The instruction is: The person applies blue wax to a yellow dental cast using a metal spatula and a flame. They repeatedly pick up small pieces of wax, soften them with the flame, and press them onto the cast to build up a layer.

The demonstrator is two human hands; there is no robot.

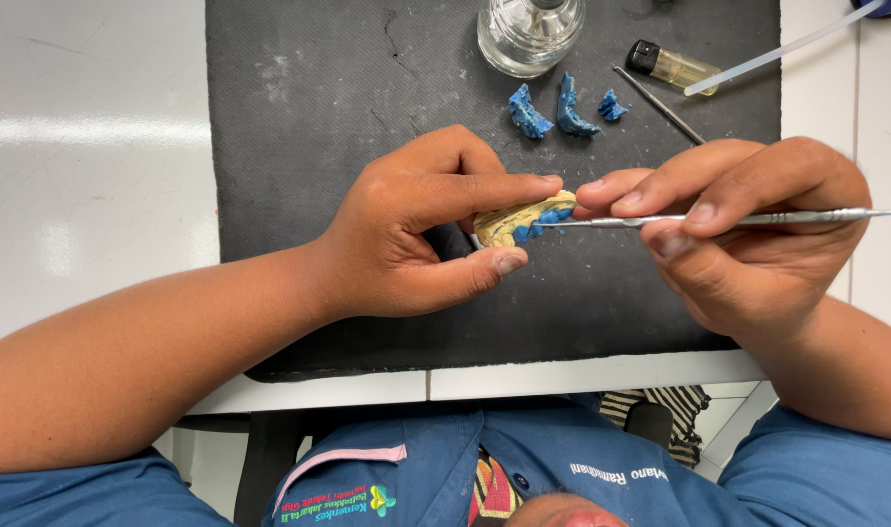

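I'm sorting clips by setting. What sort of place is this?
Probably a dental lab bench: the hands work a yellow tooth model with a metal carving tool, blue wax pieces and a glass burner nearby.

My left hand (416,229): bare, no glove, ring or watch; nails short. My right hand (748,229): bare likewise, nails short. Both forearms uncovered. Short sleeves (75,493) of blue fabric, at seven and four o'clock. Shirt front (416,459), six o'clock: same blue, pink-edged pocket flap, small multicoloured embroidered emblem, white stitched lettering. Beneath the open collar, possibly a patterned red-and-yellow garment; too little shows to be certain.
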